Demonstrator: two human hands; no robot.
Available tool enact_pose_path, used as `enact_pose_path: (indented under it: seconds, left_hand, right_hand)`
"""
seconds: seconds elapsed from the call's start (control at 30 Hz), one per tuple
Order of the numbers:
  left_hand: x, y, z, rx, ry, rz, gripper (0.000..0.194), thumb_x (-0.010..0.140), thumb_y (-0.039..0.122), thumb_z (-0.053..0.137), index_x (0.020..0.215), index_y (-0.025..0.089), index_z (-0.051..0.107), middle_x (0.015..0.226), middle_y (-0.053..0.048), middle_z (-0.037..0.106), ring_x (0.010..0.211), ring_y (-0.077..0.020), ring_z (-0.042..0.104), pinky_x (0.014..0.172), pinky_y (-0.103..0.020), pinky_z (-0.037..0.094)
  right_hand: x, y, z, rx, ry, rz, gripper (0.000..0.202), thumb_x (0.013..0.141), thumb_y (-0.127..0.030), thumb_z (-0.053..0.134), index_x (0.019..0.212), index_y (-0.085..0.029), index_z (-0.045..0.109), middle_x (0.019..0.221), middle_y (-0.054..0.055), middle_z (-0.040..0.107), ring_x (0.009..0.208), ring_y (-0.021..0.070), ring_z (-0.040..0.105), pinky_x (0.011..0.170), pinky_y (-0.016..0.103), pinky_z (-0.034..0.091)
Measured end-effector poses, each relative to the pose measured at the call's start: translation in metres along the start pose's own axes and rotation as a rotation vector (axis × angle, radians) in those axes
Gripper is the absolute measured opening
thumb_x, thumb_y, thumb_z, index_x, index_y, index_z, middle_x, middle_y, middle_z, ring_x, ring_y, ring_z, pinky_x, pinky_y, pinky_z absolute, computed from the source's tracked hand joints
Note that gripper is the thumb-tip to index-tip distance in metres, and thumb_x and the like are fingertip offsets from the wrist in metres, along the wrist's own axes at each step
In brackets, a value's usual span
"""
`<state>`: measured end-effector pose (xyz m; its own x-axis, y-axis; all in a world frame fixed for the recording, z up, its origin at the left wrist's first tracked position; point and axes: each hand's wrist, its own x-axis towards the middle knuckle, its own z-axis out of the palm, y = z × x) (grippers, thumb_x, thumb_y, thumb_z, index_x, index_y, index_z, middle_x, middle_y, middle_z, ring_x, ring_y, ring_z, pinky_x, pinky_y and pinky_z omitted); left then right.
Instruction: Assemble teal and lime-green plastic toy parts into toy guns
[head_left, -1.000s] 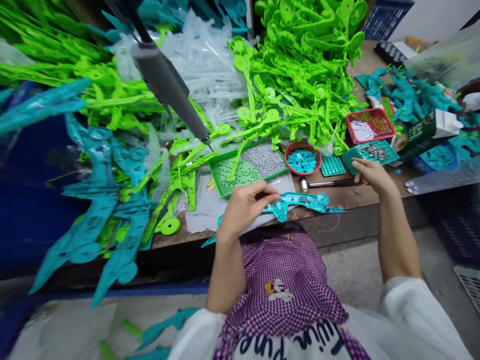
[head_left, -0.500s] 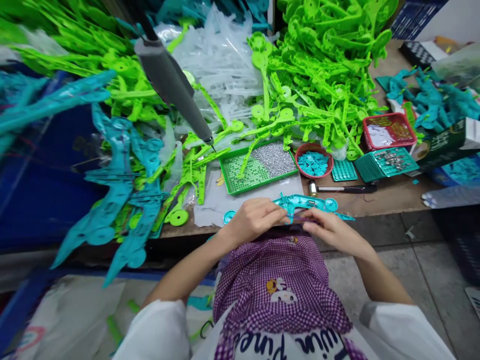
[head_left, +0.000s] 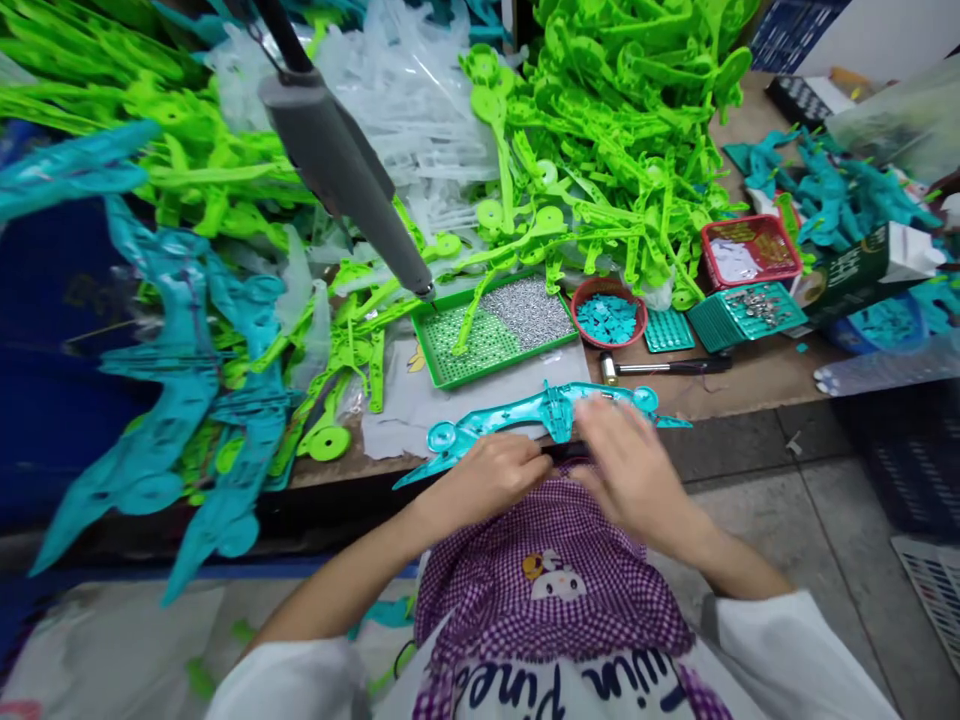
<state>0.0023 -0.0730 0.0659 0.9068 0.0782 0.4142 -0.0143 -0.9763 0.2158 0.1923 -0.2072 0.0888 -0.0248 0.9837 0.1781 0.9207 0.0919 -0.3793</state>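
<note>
A long teal plastic bow-shaped part lies along the table's front edge, its middle bracket standing up. My left hand is closed just below the part's left half, its fingertips beside a dark strip at the edge; what they grip is hidden. Over the part's right half is my right hand, blurred, fingers stretched out and thumb apart, with nothing seen in it. A grey cloth lies under the part. The grey powered screwdriver hangs at upper left, its tip over the green tray's corner.
The green tray holds small silver screws. To its right are a red bowl of teal pieces, a hammer, a teal rack and a red basket. Lime-green parts pile behind; teal assemblies hang at left.
My right hand has opened and lifted from the teal part's middle. My left hand has come down slightly off the part, whose whole length now shows. The view has shifted a little to the right.
</note>
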Motion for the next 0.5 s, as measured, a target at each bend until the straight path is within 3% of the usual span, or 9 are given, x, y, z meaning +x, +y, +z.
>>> enact_pose_path:
  seconds: [0.07,0.13,0.27,0.37,0.5]
  left_hand:
    - [0.005,0.002,-0.004,-0.01,0.097,-0.008,0.027,0.099,0.021,0.05,0.076,0.016,0.064,0.065,-0.001,0.061,0.059,-0.0127,0.056,0.056,-0.027,0.043]
    - [0.007,0.002,-0.005,-0.055,0.171,-0.058,0.019,0.096,0.022,0.056,0.08,0.017,0.066,0.067,-0.001,0.064,0.059,-0.0126,0.057,0.057,-0.026,0.045]
    - [0.0,0.001,0.007,-0.391,0.264,-0.274,0.007,0.088,0.028,0.068,0.085,0.022,0.071,0.072,0.0,0.07,0.062,-0.012,0.062,0.061,-0.025,0.05]
    - [-0.008,0.011,0.027,-0.802,0.44,-0.711,0.02,0.077,0.036,0.079,0.089,0.021,0.072,0.08,-0.002,0.073,0.066,-0.0137,0.066,0.066,-0.026,0.055]
    - [-0.011,0.034,0.052,-1.412,0.677,-1.318,0.025,0.077,0.032,0.076,0.097,0.018,0.068,0.097,-0.007,0.076,0.089,-0.017,0.072,0.081,-0.027,0.057]
  right_hand:
    - [-0.003,-0.01,0.005,0.102,-0.086,-0.041,0.049,0.103,-0.04,0.033,0.141,-0.013,0.046,0.103,0.013,0.073,0.1,0.0239,0.068,0.092,0.04,0.049]
    - [-0.004,-0.011,0.005,0.198,-0.132,0.026,0.041,0.104,-0.037,0.03,0.125,-0.016,0.058,0.091,0.01,0.073,0.082,0.0212,0.069,0.074,0.033,0.05]
    - [0.002,0.016,0.004,0.365,-0.129,0.109,0.035,0.102,-0.041,0.036,0.09,-0.023,0.063,0.073,0.003,0.065,0.065,0.0163,0.06,0.065,0.029,0.045]
    - [0.014,0.048,0.022,0.362,0.06,0.211,0.04,0.101,-0.047,0.036,0.079,-0.023,0.059,0.073,0.003,0.06,0.068,0.0168,0.056,0.067,0.03,0.044]
    - [0.021,0.072,0.058,0.278,0.23,0.287,0.038,0.1,-0.047,0.039,0.081,-0.021,0.061,0.091,0.009,0.063,0.09,0.0217,0.059,0.082,0.037,0.045]
